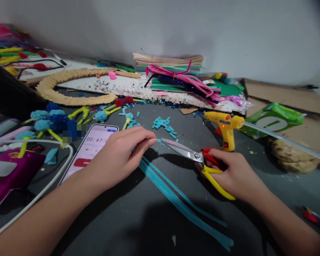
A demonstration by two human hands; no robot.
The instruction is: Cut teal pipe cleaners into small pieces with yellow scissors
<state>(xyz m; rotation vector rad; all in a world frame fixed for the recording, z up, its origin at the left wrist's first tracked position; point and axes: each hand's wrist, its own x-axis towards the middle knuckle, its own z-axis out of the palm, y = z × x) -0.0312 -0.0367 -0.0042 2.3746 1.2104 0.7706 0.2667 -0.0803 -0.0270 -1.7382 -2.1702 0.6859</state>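
Observation:
My left hand (pixel 128 151) is closed in a pinch on light-blue pipe cleaners (pixel 176 190). Their long ends trail under the palm across the dark table (pixel 109 220) toward the front right, and a short tip pokes out past my thumb and forefinger. In my right hand (pixel 232 170) are scissors (pixel 185 151) with one red and one yellow handle. The blades point left, their tips right beside that short end, and look nearly closed. Just beyond the blades lies a scatter of short light-blue cut pieces (pixel 162 123).
A phone (pixel 89 149) showing a timer lies under my left wrist. A yellow glue gun (pixel 225 129) stands behind my right hand, beside a green packet (pixel 276 119). At the back are pink pipe cleaners (pixel 181 78) and a tan ring (pixel 50 89). Blue pompom flowers (pixel 44 119) and a white cable (pixel 50 183) are left.

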